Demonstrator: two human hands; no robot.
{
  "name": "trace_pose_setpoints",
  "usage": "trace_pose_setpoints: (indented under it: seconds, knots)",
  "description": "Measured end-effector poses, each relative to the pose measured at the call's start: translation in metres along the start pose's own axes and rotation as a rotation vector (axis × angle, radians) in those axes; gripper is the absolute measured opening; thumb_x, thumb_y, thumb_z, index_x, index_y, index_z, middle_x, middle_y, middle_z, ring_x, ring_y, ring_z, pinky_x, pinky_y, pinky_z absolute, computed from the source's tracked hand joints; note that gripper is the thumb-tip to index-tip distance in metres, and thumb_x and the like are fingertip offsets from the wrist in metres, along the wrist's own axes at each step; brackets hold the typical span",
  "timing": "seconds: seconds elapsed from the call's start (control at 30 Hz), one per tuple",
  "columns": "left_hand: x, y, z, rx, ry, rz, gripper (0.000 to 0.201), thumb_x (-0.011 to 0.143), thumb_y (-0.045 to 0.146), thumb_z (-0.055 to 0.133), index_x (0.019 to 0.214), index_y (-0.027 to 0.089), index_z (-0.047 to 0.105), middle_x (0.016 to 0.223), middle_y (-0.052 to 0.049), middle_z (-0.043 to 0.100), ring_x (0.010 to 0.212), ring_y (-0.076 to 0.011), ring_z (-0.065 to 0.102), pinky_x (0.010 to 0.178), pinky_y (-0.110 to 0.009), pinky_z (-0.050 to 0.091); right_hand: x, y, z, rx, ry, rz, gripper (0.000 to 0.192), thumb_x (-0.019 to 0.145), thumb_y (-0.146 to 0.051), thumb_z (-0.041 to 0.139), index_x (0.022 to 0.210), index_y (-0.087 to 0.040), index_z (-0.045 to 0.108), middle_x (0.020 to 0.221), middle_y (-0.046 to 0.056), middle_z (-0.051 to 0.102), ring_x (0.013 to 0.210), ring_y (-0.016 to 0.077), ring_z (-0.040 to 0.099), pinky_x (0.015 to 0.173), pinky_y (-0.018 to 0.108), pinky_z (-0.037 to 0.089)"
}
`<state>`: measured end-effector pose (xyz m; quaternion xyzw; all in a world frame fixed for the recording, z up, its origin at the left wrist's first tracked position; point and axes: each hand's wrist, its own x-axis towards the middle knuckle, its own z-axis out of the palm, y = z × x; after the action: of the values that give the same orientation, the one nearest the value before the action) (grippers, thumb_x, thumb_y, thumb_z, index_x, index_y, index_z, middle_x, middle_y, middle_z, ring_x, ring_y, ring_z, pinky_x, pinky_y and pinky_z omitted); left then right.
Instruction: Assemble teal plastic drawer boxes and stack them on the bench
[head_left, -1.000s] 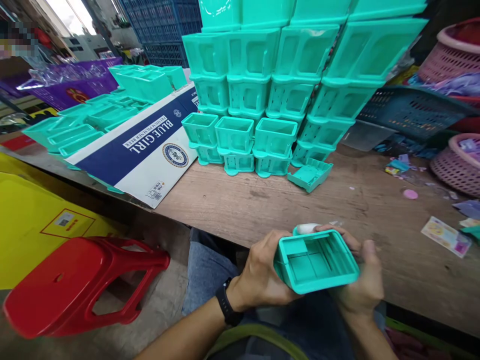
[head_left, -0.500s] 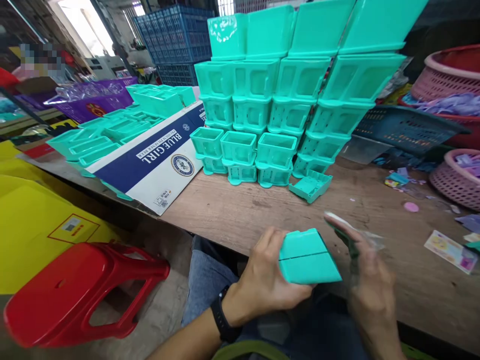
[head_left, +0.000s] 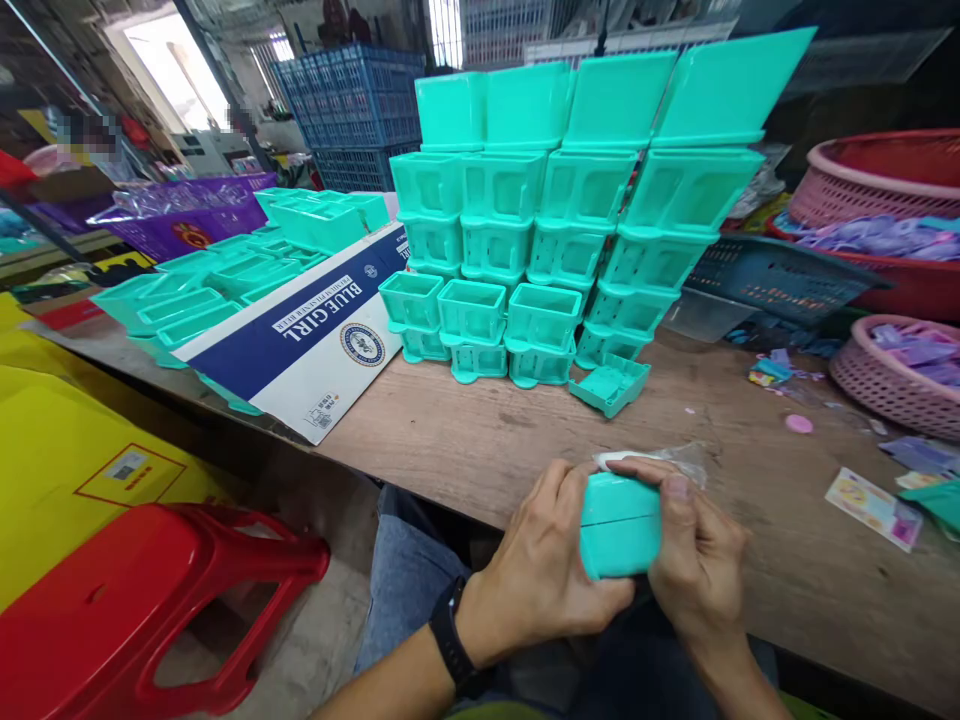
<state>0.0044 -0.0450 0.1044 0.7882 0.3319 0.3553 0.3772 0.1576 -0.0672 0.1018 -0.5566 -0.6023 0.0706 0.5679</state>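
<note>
Close in front of me, a teal plastic box (head_left: 621, 528) with a dark seam across it is held between both hands. My left hand (head_left: 544, 550) is closed around its left side, thumb underneath. My right hand (head_left: 697, 545) grips the right side, fingers bent over the top edge. A whitish strip (head_left: 611, 458) shows behind the box by the right fingertips; what it belongs to is hidden. Clear plastic film (head_left: 686, 460) lies just behind my right hand. Beyond it, a teal tray-like part (head_left: 611, 385) rests tilted by the stacked teal containers (head_left: 544, 315).
A Blue Girl carton panel (head_left: 300, 330) leans at the left before more teal containers (head_left: 225, 270). At the right are pink baskets (head_left: 900, 375), a printed card (head_left: 874, 508) and a pink disc (head_left: 799, 424) on the wooden table (head_left: 420, 430). A red stool (head_left: 112, 590) stands lower left.
My right hand has moved left from beside the box and now grips its right side. The flat, dark and whitish piece it held is now mostly hidden behind the box.
</note>
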Motion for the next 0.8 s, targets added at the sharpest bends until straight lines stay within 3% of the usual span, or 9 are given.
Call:
trace_pose_setpoints:
  seconds: [0.07,0.13,0.2,0.3,0.4,0.53,0.67,0.8]
  knots:
    - [-0.002,-0.005,0.002,-0.090,0.024,0.023,0.102,0.063,0.015,0.087,0.150,0.018,0.034,0.142,-0.013,0.053,0.131,-0.0309,0.054,0.116,-0.045,0.047,0.000,0.001,-0.002,0.004,0.017,0.030,0.038,0.110,-0.036,0.042,0.099,-0.025,0.076,0.101,0.000,0.078,0.096,0.0174,0.073,0.081,0.027,0.053]
    - [-0.004,-0.011,0.005,-0.167,0.066,-0.033,0.105,0.061,0.015,0.090,0.149,0.020,0.033,0.142,-0.011,0.056,0.128,-0.0293,0.058,0.115,-0.043,0.048,0.000,0.001,-0.005,-0.042,0.007,0.018,0.039,0.111,-0.037,0.040,0.102,-0.024,0.076,0.105,0.001,0.078,0.100,0.0180,0.072,0.083,0.028,0.052]
    - [-0.003,-0.014,0.008,-0.210,0.087,-0.101,0.096,0.057,0.014,0.090,0.140,0.020,0.042,0.129,-0.008,0.063,0.115,-0.0274,0.065,0.106,-0.040,0.055,0.001,0.000,-0.008,-0.162,-0.028,-0.063,0.041,0.112,-0.037,0.037,0.111,-0.020,0.075,0.117,0.005,0.076,0.111,0.0212,0.070,0.092,0.032,0.049]
    - [0.002,-0.013,0.010,-0.185,0.093,-0.064,0.080,0.058,0.020,0.088,0.129,0.016,0.051,0.118,-0.010,0.065,0.107,-0.0302,0.066,0.098,-0.043,0.057,0.001,-0.006,-0.012,-0.413,-0.128,-0.272,0.046,0.113,-0.036,0.032,0.123,-0.013,0.071,0.130,0.012,0.071,0.122,0.0299,0.064,0.103,0.043,0.040]
    - [0.006,-0.007,0.014,-0.116,0.104,0.013,0.055,0.069,0.026,0.076,0.119,0.014,0.056,0.110,-0.012,0.066,0.100,-0.0321,0.067,0.091,-0.047,0.058,0.002,-0.009,-0.014,-0.638,-0.190,-0.397,0.050,0.113,-0.035,0.028,0.117,-0.013,0.072,0.118,0.012,0.075,0.105,0.0329,0.066,0.094,0.046,0.039]
    - [0.010,-0.002,0.022,-0.079,0.112,-0.011,0.051,0.068,0.026,0.070,0.116,0.016,0.057,0.102,-0.011,0.068,0.091,-0.0322,0.070,0.081,-0.045,0.060,0.006,-0.004,-0.015,-0.615,-0.171,-0.333,0.052,0.112,-0.029,0.024,0.098,-0.016,0.072,0.094,0.009,0.074,0.086,0.0267,0.065,0.079,0.037,0.043]
    - [0.014,0.000,0.026,-0.041,0.137,-0.092,0.056,0.065,0.028,0.072,0.117,0.016,0.058,0.100,-0.012,0.070,0.089,-0.0361,0.072,0.077,-0.048,0.060,0.012,0.003,-0.012,-0.485,-0.181,-0.232,0.051,0.113,-0.030,0.026,0.096,-0.017,0.072,0.095,0.007,0.075,0.086,0.0218,0.068,0.078,0.033,0.044]
    - [0.016,0.000,0.028,-0.035,0.117,-0.109,0.056,0.064,0.029,0.073,0.116,0.013,0.059,0.100,-0.015,0.069,0.089,-0.0396,0.071,0.076,-0.051,0.060,0.011,0.007,-0.010,-0.424,-0.181,-0.194,0.051,0.112,-0.033,0.026,0.098,-0.019,0.073,0.097,0.006,0.076,0.091,0.0227,0.070,0.083,0.035,0.046]
